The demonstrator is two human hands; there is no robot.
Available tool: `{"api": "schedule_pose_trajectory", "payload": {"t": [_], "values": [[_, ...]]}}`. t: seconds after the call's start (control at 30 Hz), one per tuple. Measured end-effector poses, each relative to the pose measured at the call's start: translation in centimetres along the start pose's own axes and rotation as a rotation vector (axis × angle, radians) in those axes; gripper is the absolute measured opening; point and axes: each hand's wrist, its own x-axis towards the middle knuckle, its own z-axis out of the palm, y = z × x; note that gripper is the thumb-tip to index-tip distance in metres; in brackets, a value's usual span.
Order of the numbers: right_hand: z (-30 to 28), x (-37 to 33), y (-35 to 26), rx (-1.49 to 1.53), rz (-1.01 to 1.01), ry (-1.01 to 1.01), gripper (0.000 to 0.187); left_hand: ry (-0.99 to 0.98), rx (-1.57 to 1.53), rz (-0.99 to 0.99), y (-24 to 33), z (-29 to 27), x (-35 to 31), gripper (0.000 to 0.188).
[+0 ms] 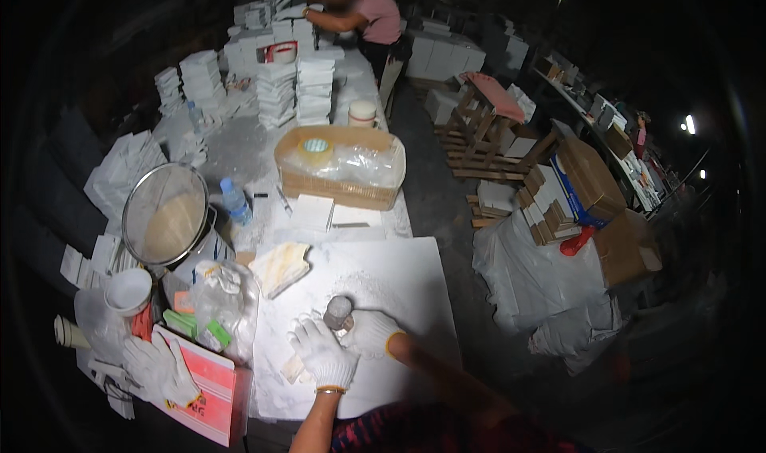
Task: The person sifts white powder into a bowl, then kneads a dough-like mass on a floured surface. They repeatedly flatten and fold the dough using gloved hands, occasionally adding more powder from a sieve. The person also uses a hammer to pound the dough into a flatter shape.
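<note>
On a white marble-patterned board (383,273), both my hands wear white knit gloves. My left hand (323,355) lies with its fingers stretched out and apart, beside a small beige piece (293,369). My right hand (373,334) is closed at the short handle of what looks like a hammer (338,308), with a grey, round head. Its handle is mostly hidden by the glove. White powder and crumbs (359,284) lie just beyond the hammer. Farther left, a rough cream-and-white stone chunk (279,269) rests at the board's edge.
Behind the board stands a cardboard box (343,190) with tape and plastic. To the left are a sieve (165,214), a water bottle (236,201), a white bowl (128,291) and a red-and-white box (211,389). A person (371,18) works among stacked white tiles (275,94) farther back.
</note>
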Motion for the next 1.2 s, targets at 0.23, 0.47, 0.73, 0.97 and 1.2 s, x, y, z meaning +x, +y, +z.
{"api": "schedule_pose_trajectory", "payload": {"t": [0.23, 0.47, 0.73, 0.97, 1.2], "values": [[-2.6, -3.5, -3.4, 0.095, 0.064, 0.263, 0.044, -0.029, 0.007, -0.006, 0.7, 0.6, -0.1, 0.098], [2.4, 0.0, 0.6, 0.044, 0.077, 0.175, 0.043, 0.183, 0.098, 0.04, -0.4, 3.5, 0.1, 0.077], [-1.5, -4.1, -1.8, 0.105, 0.077, 0.136, 0.049, 0.111, -0.03, 0.055, 0.2, -0.2, -0.5, 0.082], [1.6, -2.4, 2.1, -0.059, 0.127, 0.2, 0.048, 0.224, -0.133, 0.06, 0.9, 1.8, -0.2, 0.082], [0.7, -1.9, 2.4, -0.063, 0.123, 0.112, 0.048, 0.212, -0.118, 0.126, 0.4, 1.8, 0.1, 0.097]]}}
